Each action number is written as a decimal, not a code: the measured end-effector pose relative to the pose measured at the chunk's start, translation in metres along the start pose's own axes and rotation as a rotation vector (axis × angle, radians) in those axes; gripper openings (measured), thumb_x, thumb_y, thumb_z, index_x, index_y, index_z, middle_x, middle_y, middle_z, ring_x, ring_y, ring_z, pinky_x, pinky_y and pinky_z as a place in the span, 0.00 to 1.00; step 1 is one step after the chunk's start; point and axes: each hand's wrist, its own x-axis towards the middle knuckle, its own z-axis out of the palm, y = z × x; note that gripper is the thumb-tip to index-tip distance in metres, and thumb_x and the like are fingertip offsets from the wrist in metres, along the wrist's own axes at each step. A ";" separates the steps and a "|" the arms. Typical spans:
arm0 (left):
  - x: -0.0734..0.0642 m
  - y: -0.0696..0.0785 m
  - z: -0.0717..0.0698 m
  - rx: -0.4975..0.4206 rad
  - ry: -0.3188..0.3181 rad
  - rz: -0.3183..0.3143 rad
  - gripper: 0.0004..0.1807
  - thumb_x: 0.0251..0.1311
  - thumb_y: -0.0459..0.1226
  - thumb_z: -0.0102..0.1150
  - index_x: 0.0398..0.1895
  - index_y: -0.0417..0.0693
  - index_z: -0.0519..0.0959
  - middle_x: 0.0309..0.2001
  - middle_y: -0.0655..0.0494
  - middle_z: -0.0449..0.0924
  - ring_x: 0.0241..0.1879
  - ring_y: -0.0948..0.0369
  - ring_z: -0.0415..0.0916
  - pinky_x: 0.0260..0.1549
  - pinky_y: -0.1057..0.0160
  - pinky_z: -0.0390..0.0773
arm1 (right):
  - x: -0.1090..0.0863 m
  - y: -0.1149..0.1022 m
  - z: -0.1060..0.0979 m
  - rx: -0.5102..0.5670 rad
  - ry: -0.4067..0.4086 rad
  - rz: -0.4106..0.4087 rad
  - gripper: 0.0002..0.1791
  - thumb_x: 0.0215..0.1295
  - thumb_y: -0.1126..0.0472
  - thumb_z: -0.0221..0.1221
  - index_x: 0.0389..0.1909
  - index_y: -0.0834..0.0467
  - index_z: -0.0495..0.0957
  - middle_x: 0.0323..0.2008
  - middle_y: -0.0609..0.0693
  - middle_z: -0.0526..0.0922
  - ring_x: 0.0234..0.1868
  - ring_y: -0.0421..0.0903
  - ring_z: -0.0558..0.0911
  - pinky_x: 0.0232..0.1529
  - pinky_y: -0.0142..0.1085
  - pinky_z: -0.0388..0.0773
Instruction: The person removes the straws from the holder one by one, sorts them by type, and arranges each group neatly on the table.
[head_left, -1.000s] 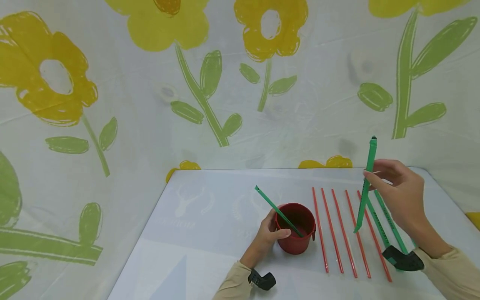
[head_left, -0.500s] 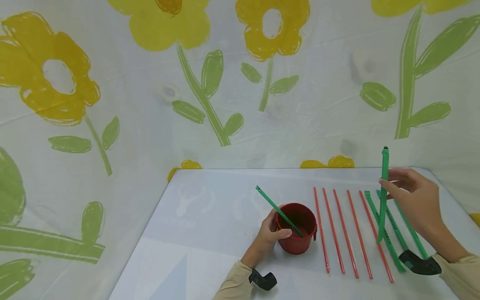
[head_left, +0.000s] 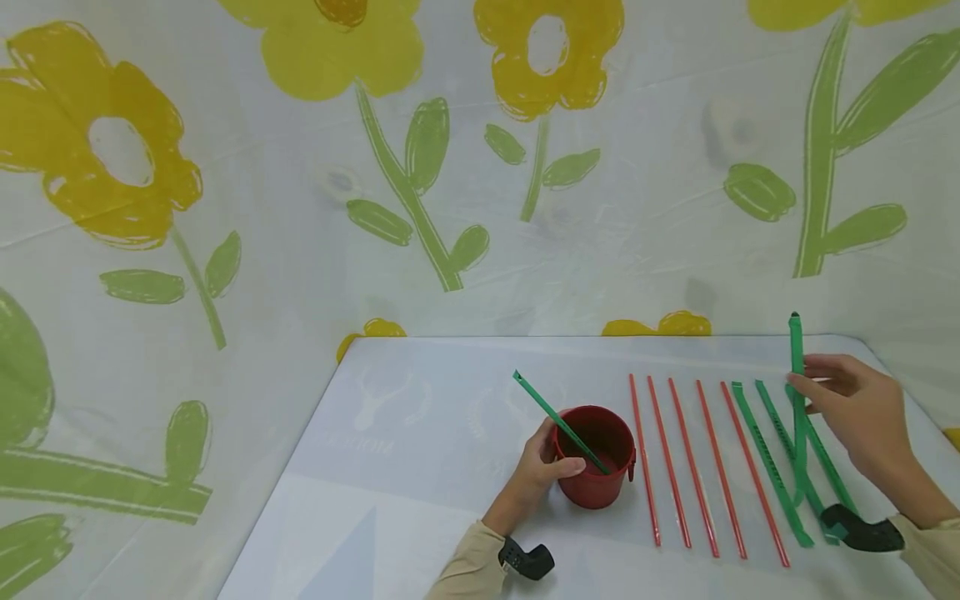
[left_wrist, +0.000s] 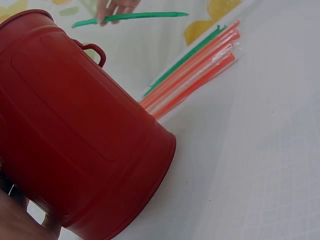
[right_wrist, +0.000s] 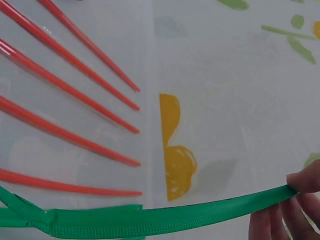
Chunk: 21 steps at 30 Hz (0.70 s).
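A small red bucket [head_left: 591,495] stands on the table, and my left hand [head_left: 537,468] grips its left side with the thumb over the rim. One green-wrapped straw [head_left: 542,405] leans inside it, its upper end sticking out to the left. At the right, my right hand [head_left: 862,408] pinches another green-wrapped straw [right_wrist: 200,218] and holds it nearly upright above the table. Below that hand lie three more green-wrapped straws [head_left: 767,454], slanted side by side. In the left wrist view the bucket wall [left_wrist: 80,130] fills the left side.
Several red straws [head_left: 682,462] in clear wrappers lie in a spaced row between the bucket and the green ones. A flower-printed curtain [head_left: 637,250] hangs behind the white table [head_left: 390,475]. Each wrist bears a black camera [head_left: 527,560].
My right hand has moved right and a little toward the near side with its green-wrapped straw, from over the red straws to over the green ones. My left hand and the bucket stay put.
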 end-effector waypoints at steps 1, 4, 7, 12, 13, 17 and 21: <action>0.000 0.000 0.000 0.002 0.002 -0.003 0.35 0.56 0.44 0.60 0.67 0.53 0.60 0.63 0.51 0.66 0.61 0.55 0.62 0.53 0.59 0.73 | 0.001 0.003 0.000 -0.010 -0.001 0.011 0.23 0.64 0.57 0.59 0.53 0.70 0.71 0.31 0.28 0.69 0.23 0.25 0.73 0.22 0.21 0.72; -0.001 0.000 0.000 0.008 0.005 -0.006 0.36 0.56 0.44 0.60 0.67 0.53 0.60 0.63 0.52 0.66 0.62 0.55 0.62 0.53 0.59 0.73 | 0.002 0.012 -0.002 -0.046 -0.010 0.045 0.24 0.65 0.57 0.58 0.54 0.70 0.71 0.34 0.36 0.72 0.22 0.26 0.73 0.21 0.21 0.72; -0.001 0.001 -0.001 0.007 0.005 -0.007 0.36 0.56 0.44 0.60 0.67 0.53 0.60 0.63 0.52 0.66 0.62 0.55 0.62 0.53 0.59 0.73 | 0.004 0.019 -0.004 -0.075 -0.012 0.068 0.24 0.65 0.57 0.58 0.55 0.70 0.71 0.36 0.45 0.74 0.20 0.27 0.73 0.21 0.21 0.71; -0.002 0.001 0.000 -0.003 0.012 0.010 0.36 0.56 0.42 0.60 0.68 0.50 0.59 0.64 0.49 0.65 0.62 0.53 0.62 0.53 0.59 0.73 | 0.006 0.025 -0.006 -0.105 -0.023 0.091 0.24 0.66 0.58 0.56 0.55 0.72 0.69 0.43 0.63 0.75 0.21 0.23 0.69 0.20 0.21 0.71; -0.002 0.001 0.000 -0.005 0.012 0.012 0.36 0.56 0.42 0.60 0.68 0.50 0.59 0.64 0.48 0.65 0.62 0.53 0.62 0.53 0.59 0.73 | 0.006 0.026 -0.007 -0.111 -0.030 0.099 0.24 0.67 0.59 0.55 0.56 0.72 0.69 0.45 0.66 0.74 0.21 0.22 0.68 0.20 0.21 0.71; -0.002 0.001 -0.001 -0.008 -0.001 0.003 0.36 0.56 0.43 0.60 0.68 0.51 0.59 0.64 0.49 0.64 0.62 0.54 0.61 0.54 0.59 0.72 | 0.007 0.032 -0.010 -0.141 -0.054 0.143 0.25 0.68 0.59 0.54 0.57 0.74 0.67 0.49 0.72 0.72 0.20 0.22 0.67 0.20 0.20 0.70; 0.000 0.000 -0.001 -0.010 -0.010 -0.004 0.36 0.55 0.44 0.60 0.67 0.52 0.60 0.64 0.51 0.65 0.62 0.55 0.61 0.55 0.59 0.71 | 0.008 0.040 -0.014 -0.169 -0.078 0.191 0.27 0.69 0.58 0.53 0.59 0.75 0.65 0.51 0.74 0.70 0.19 0.25 0.67 0.19 0.20 0.68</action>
